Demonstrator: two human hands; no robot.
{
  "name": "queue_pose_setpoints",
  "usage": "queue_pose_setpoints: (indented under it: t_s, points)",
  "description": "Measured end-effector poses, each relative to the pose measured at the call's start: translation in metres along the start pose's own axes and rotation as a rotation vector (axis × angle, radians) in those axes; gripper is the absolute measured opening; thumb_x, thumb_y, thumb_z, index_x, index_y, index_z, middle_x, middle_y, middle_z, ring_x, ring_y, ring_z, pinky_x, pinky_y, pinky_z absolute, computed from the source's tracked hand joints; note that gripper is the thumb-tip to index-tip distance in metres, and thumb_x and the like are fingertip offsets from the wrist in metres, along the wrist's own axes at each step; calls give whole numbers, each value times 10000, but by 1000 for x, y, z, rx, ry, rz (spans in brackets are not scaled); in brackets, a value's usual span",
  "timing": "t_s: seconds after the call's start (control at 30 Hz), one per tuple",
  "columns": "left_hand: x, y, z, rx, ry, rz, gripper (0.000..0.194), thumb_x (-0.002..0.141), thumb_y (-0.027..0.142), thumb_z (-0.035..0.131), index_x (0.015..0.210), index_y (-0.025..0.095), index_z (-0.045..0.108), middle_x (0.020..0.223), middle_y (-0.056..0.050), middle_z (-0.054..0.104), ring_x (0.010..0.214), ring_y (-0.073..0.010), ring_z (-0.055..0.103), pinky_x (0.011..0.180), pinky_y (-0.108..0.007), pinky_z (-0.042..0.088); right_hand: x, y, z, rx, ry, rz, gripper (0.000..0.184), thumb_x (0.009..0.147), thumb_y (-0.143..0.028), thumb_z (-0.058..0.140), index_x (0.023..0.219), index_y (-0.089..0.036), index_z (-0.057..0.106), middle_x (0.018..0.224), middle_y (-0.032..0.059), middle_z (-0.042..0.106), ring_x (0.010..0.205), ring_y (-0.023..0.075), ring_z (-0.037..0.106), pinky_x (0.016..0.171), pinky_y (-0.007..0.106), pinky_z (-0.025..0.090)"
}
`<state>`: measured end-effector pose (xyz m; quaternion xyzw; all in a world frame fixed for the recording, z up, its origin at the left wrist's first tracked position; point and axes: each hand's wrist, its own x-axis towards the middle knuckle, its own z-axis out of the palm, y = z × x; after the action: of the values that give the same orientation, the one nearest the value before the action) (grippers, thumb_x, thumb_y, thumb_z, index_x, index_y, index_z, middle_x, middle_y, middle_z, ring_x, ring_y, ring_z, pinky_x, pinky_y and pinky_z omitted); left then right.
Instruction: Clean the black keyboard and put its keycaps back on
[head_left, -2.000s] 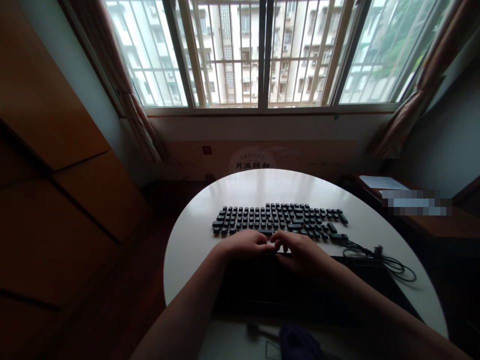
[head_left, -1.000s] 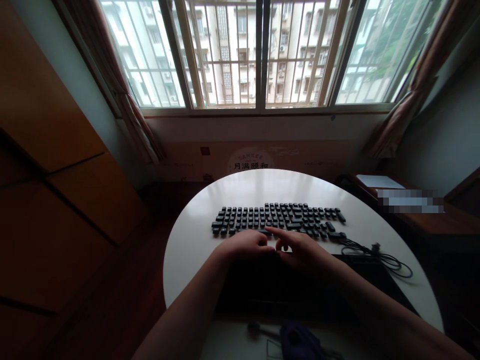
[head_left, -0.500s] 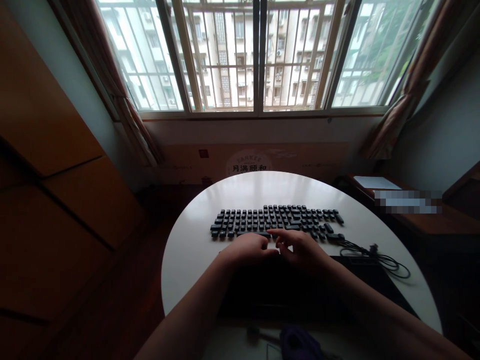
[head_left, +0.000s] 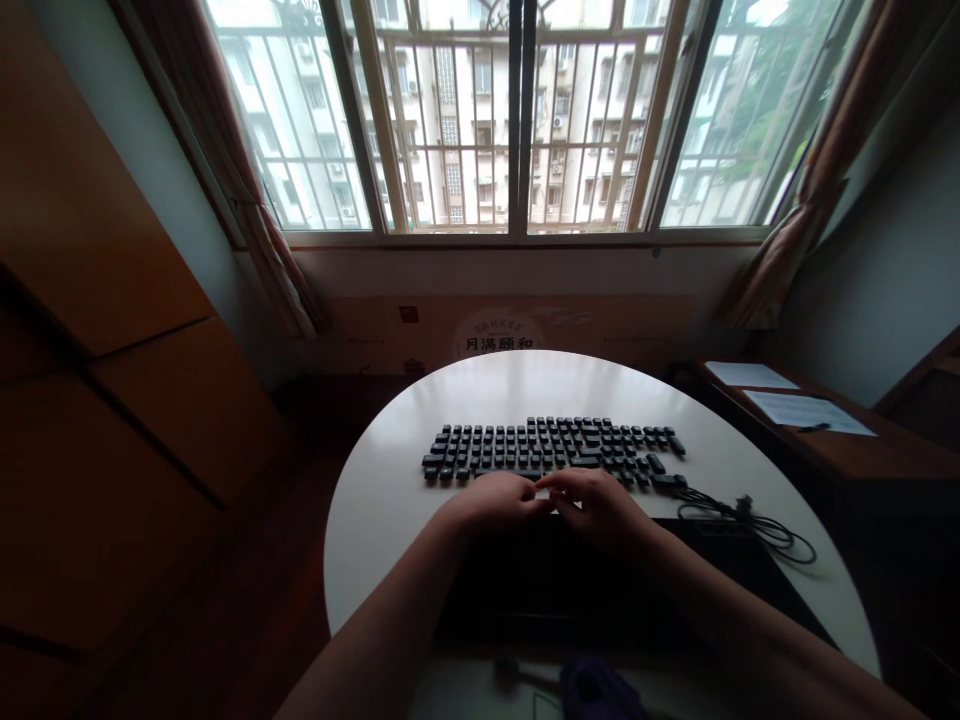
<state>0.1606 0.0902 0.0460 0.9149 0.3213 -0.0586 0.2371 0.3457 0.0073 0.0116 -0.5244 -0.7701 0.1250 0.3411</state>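
Note:
Loose black keycaps (head_left: pixel 517 440) lie in keyboard-like rows on the white round table (head_left: pixel 367 530). Just below the rows, my left hand (head_left: pixel 499 502) is closed, its fingers curled under and hidden from me. My right hand (head_left: pixel 596 502) meets it, thumb and fingers drawn together in a pinch at the left fingertips. Whatever sits between the fingers is too small or hidden to make out. Both hands are over the top edge of a dark flat keyboard-like slab (head_left: pixel 570 590), whose surface is mostly in shadow.
A coiled black cable (head_left: pixel 780 535) lies at the slab's upper right. Near the front edge are a purple item (head_left: pixel 600 688) and a dark-headed tool, perhaps a brush (head_left: pixel 510 672). Papers (head_left: pixel 810 412) rest on a brown side table at right. A barred window is ahead.
My right index finger has bent down from pointing at the keycaps, and the right fingertips have come together against my left hand. The view has tilted slightly upward.

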Motion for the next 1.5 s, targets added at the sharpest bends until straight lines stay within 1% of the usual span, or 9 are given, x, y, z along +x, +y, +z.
queue_pose_setpoints:
  t_s: [0.17,0.3,0.43,0.53,0.73,1.0,1.17,1.37,1.5]
  points:
    - [-4,-1,-6,-143,-19,-39,618,1008,574,265,947,182,738,998,-62,749,900,-232,660,764,-287,467,1,3,-7,-23,59,65,234,824,-110,572,926,-233,743,859,21,754,771,184,688,720,284,500]
    - [-6,-1,-9,-135,-32,-15,543,1001,541,322,945,192,733,965,-55,746,872,-228,650,754,-292,467,0,5,-13,-10,-22,17,229,779,-58,571,819,-224,724,776,5,712,691,156,646,653,251,466]
    - [-7,-4,-10,-121,-64,22,445,969,521,412,1021,213,730,967,-45,738,838,-215,642,706,-281,457,-2,2,-14,-1,-191,-98,307,770,-34,584,917,-241,756,825,5,698,673,135,629,630,229,448]
    - [-7,-8,-9,-93,-76,17,401,929,512,475,1003,204,720,943,-51,725,800,-212,636,645,-275,438,-3,1,-12,-96,-219,-126,341,773,-37,597,968,-260,766,847,14,701,725,154,633,668,250,445]
    - [-7,-12,-8,-66,-77,49,323,882,468,529,956,207,703,926,-41,715,787,-203,632,618,-266,429,-1,4,-11,-216,-193,-227,281,786,-40,606,885,-256,757,777,25,685,761,192,581,699,301,431]
    - [-12,-10,-11,-66,-82,58,301,859,437,556,972,208,717,941,-43,727,786,-204,642,637,-271,453,-2,2,-5,-248,-177,-253,259,801,-40,585,889,-234,732,796,32,688,762,199,580,740,334,446]
    - [-18,-9,-11,-55,-50,88,321,840,444,587,1023,222,729,978,-49,736,822,-223,660,647,-282,470,-1,2,-7,-262,1,-242,287,821,-36,529,921,-219,727,830,54,695,805,210,594,741,337,469]
    - [-22,-9,-9,-17,48,213,261,790,317,668,1030,243,739,1002,-32,749,898,-236,674,721,-291,502,25,-4,-13,-426,-3,-249,241,843,-81,563,958,-212,729,845,63,712,829,229,603,781,371,476]
    - [-23,-9,-9,2,92,234,242,754,236,699,990,242,752,1005,-34,751,917,-243,674,757,-300,511,67,15,-22,-464,-51,-153,252,840,-97,578,984,-216,748,905,73,737,889,243,622,818,378,480]
